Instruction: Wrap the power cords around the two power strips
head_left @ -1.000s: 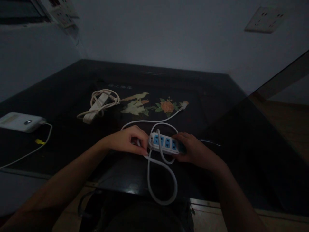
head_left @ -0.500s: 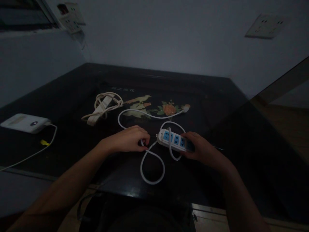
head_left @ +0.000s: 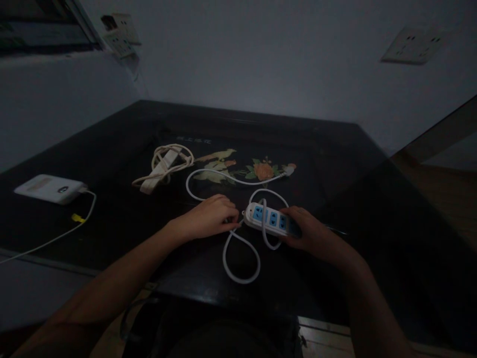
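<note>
A white power strip (head_left: 269,220) with blue sockets lies on the dark table (head_left: 328,164) in front of me. My right hand (head_left: 311,234) grips its right end. My left hand (head_left: 210,218) is closed on the strip's white cord (head_left: 238,253) just left of the strip. The cord loops once over the strip and makes a loop toward the table's front edge. Its plug (head_left: 289,169) rests farther back by a flower inlay.
A second, cream power strip (head_left: 162,166) wrapped in its cord lies at the back left. A white box (head_left: 50,188) with a cable and yellow tag sits at the far left. Wall sockets (head_left: 412,44) are on the right wall. A dark bag lies below the table's front edge.
The cord loop at the front has shrunk and come up onto the table. More cord now lies behind my left hand. Both hands stay on strip and cord.
</note>
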`<state>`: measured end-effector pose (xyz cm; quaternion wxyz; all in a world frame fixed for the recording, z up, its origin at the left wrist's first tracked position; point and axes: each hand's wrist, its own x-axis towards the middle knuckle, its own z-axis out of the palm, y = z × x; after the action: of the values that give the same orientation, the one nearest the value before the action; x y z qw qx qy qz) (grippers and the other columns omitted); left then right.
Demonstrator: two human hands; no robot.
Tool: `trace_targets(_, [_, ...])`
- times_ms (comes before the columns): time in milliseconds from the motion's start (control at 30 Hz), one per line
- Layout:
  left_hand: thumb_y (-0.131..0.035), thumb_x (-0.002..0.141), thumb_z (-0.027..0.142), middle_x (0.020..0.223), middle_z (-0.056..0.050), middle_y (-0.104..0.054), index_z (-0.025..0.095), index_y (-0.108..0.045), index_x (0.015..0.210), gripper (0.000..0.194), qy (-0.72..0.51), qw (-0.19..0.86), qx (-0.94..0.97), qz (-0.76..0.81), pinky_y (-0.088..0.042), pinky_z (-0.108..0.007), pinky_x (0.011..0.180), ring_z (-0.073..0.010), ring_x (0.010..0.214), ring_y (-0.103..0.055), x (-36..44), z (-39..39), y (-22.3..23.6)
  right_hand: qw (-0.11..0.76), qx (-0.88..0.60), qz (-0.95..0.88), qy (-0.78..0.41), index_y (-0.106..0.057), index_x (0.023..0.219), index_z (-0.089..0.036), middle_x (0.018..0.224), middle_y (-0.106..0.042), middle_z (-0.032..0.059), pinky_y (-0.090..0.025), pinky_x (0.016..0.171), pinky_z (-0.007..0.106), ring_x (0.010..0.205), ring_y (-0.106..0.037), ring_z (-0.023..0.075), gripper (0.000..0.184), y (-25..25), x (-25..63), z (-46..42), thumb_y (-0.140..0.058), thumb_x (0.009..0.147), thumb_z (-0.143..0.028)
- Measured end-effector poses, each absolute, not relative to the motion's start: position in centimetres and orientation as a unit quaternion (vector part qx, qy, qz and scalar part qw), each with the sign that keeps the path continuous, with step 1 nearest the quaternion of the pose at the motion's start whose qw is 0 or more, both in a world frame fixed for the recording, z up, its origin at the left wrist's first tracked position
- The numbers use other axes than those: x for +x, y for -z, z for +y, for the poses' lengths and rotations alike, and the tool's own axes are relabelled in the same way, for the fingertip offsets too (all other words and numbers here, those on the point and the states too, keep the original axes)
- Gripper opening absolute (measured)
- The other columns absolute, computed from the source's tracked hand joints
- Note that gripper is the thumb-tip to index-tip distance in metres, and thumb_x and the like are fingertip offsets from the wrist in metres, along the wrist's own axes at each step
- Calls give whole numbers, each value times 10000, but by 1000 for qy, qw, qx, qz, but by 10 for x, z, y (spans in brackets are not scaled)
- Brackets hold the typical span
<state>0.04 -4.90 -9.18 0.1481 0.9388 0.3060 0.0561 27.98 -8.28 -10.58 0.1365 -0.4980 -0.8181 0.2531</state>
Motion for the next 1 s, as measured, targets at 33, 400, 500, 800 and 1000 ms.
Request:
trace_targets(33, [-590, 866, 285, 763, -14, -651, 186, -634, 786, 135, -49, 151, 947, 279, -407, -320, 835, -178, 826, -602, 0, -50, 89, 130, -496, -821, -250, -532, 1197, -181, 1155, -594, 114, -466, 909, 425, 1054, -569, 260, 477, 106, 279, -83, -668, 742, -222])
trace_targets(400, [-592, 862, 205, 864, -46, -676, 185, -643, 894, 64, -49, 36, 985, 159, -428, -307, 720, -193, 824, -618, 25, -74, 96, 113, -488, -844, -190, -487, 1263, -215, 1190, -588, 112, -445, 911, 451, 1102, -530, 283, 600, 115, 270, -81, -716, 709, -245])
trace_targets(500, [-526, 897, 160, 957, -66, -683, 171, -624, 1043, 176, -97, 12, 989, 115, -446, -306, 730, -196, 875, -615, 35, -83, 103, 114, -488, -847, -180, -493, 1252, -200, 1176, -590, 114, -449, 901, 430, 1087, -531, 276, 564, 115, 270, -81, -697, 728, -241])
trace_targets(800, [-481, 913, 139, 887, -48, -688, 179, -635, 933, 160, -116, -56, 991, 47, -444, -271, 648, -161, 801, -607, 47, -85, 115, 130, -480, -847, -187, -516, 1241, -228, 1155, -598, 94, -442, 894, 407, 1080, -541, 254, 559, 112, 271, -82, -703, 715, -202])
trace_targets(1000, [-471, 940, 296, 745, -15, -656, 162, -636, 912, 215, -214, -31, 965, 148, -392, -251, 575, -120, 625, -561, 18, -73, 60, 122, -485, -843, -197, -526, 1224, -209, 1161, -600, 96, -444, 879, 386, 1063, -544, 246, 529, 108, 270, -84, -689, 721, -195])
